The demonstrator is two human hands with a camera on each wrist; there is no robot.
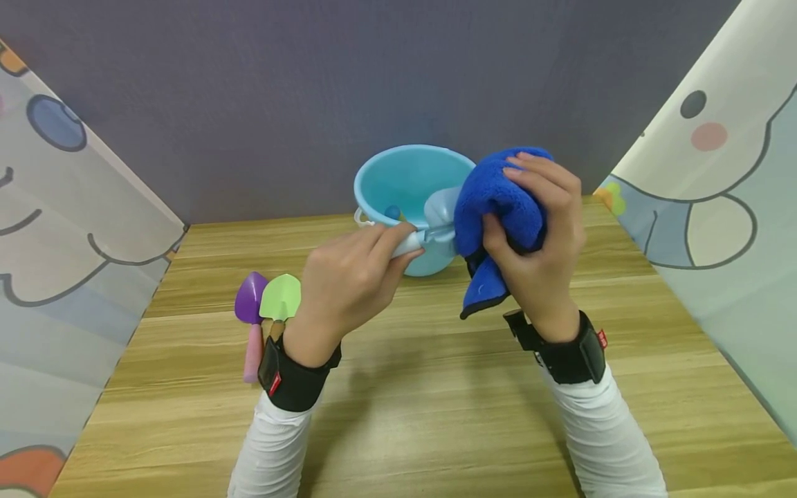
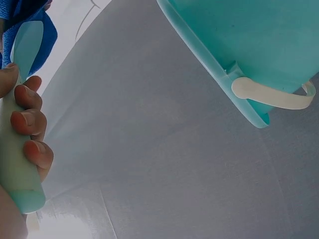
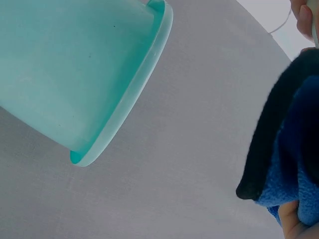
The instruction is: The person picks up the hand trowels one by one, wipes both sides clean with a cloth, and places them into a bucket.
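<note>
Fingers of my left hand (image 1: 349, 280) are curled round the pale handle of a light blue toy shovel (image 1: 439, 207); the left wrist view shows that grip on the shovel handle (image 2: 20, 159) closely. My right hand (image 1: 551, 235) grips a thick blue cloth (image 1: 498, 197) with black edging, bunched against the shovel's blade, partly covering it. In the right wrist view a folded corner of the cloth (image 3: 286, 164) hangs from the hand. Just behind the shovel, a light blue bucket (image 1: 423, 265) stands upright on the table.
A purple toy shovel (image 1: 250, 297) with a pink handle and a green toy shovel (image 1: 280, 296) lie side by side left of my left forearm. Inside the bucket is a small blue round thing (image 1: 392, 212). A grey panel (image 1: 280, 104) rises behind the wooden table (image 1: 405, 429).
</note>
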